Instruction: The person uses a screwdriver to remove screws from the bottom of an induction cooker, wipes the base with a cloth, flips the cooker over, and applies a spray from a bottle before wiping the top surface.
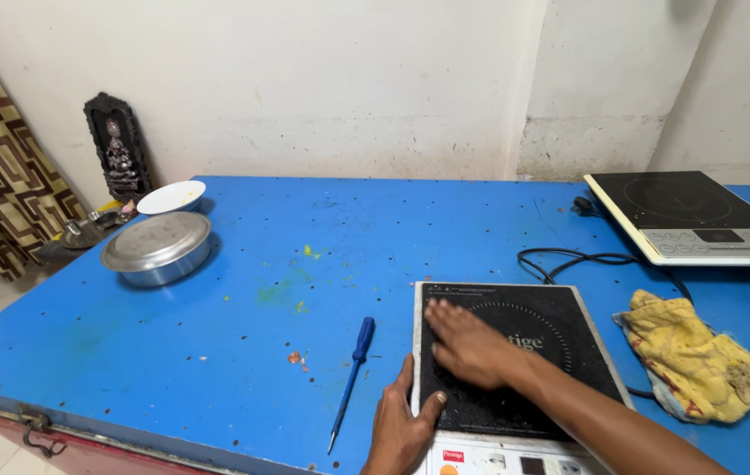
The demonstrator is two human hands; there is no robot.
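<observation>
On blue table (217,334), hands (467,347) flat on glossy black induction cooktop (551,352), slim screwdriver (353,378) beside

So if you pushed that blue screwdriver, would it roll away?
Probably a little. The blue screwdriver has a thin round shaft and a rounded-looking handle, and lies loose on the flat blue table. It looks stiff and light, so a nudge would likely slide or roll it.
</observation>
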